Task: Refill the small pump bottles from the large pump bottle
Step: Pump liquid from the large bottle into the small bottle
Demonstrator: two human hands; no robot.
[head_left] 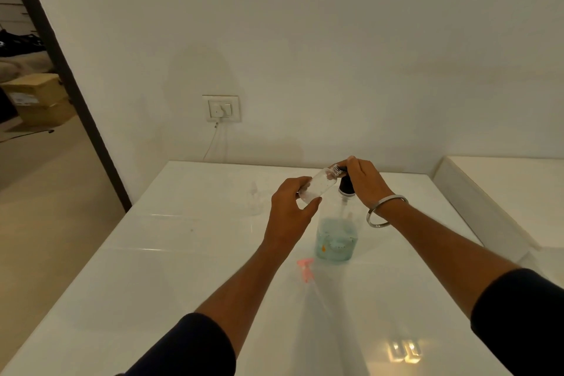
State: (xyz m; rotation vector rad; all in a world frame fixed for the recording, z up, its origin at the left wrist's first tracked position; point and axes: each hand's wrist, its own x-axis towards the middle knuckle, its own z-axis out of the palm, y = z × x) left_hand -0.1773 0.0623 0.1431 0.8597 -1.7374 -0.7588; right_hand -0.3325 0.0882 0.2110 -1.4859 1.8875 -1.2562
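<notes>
Lg pump bottle [335, 235] part-full blue liquid, sm bottle [319, 185] tilted

White wall [305, 24], wall socket [221, 108], white table [152, 284]

The glossy white worktop [183, 268] threw back reflections — smooth as polished stone. The small clear plastic bottle [317, 186] looked shiny; the thin metal bangle [378, 217] gleamed — the pale wall [305, 40] was matt.

No text, label or number is legible anywhere.
</notes>
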